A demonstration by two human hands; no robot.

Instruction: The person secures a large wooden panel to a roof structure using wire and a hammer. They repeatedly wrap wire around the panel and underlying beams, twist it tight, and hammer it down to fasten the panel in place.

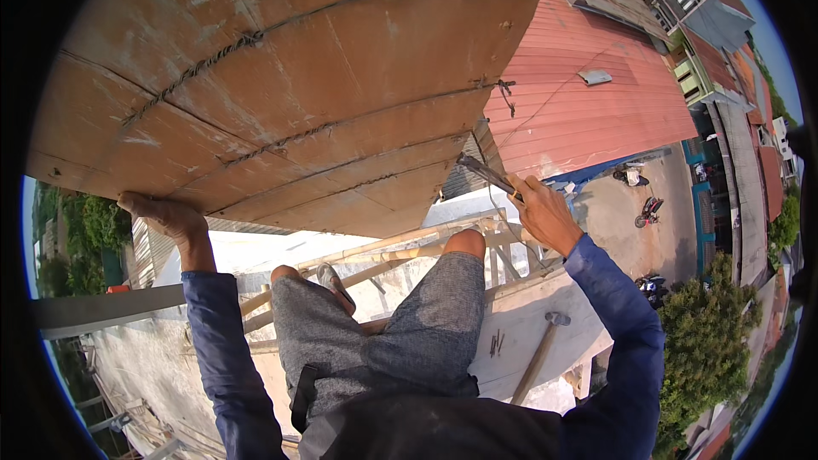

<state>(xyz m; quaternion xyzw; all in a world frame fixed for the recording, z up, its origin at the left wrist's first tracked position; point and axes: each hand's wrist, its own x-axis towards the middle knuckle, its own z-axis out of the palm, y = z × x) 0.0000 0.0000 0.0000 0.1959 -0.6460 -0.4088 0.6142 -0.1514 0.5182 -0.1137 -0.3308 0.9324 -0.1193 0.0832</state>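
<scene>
A large brown wooden panel (366, 60), bound with twisted wire, fills the upper left in front of me. My left hand (166, 217) grips its lower left edge; some of the fingers are hidden. At the panel's lower right corner, my right hand (545, 211) is closed round dark metal pincers (487, 175). The jaws of the pincers point up and left, close to the panel's edge. A loose bent wire (504, 215) hangs below them. Just above, a twisted wire end (509, 95) sticks out from the panel's right edge.
A hammer (535, 359) and several nails (497, 343) lie on a pale board (511, 319) by my right thigh. Bamboo poles (400, 253) run under my legs. Far below are a yard (613, 226) with motorbikes (649, 211), a red roof (588, 77) and a tree (703, 341).
</scene>
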